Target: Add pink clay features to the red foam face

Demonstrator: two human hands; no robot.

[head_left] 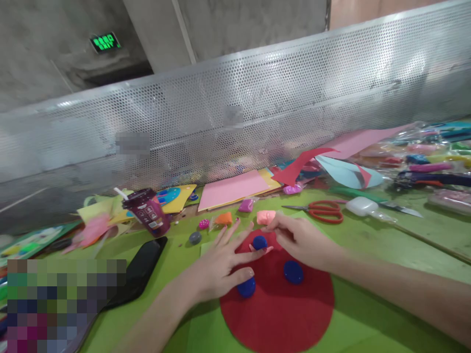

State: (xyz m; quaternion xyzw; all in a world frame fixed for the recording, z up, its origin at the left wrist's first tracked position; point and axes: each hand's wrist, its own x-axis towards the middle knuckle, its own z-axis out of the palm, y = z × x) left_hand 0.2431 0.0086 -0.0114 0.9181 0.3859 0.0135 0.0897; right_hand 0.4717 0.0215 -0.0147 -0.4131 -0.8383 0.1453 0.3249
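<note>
A red paper circle (279, 318) lies on green paper, with three blue clay discs on it: an upper one (259, 242), a right one (293, 272) and a lower left one (246, 288). Small pale pink pieces (269, 249) flank the upper disc. My left hand (222, 262) is spread over the circle's left side, one fingertip by the upper disc and the thumb over the lower left disc. My right hand (296, 238) is closed in a pinch at the circle's top edge, beside a pink clay block (265, 217). What its fingertips hold is too small to make out.
Red-handled scissors (326, 212) lie beyond my right hand. Orange clay (223, 218) and a purple clay packet (246, 205) sit further back. Left are a dark cup with a straw (149, 211) and a black phone (142, 274). A perforated metal screen (206, 108) borders the table's back.
</note>
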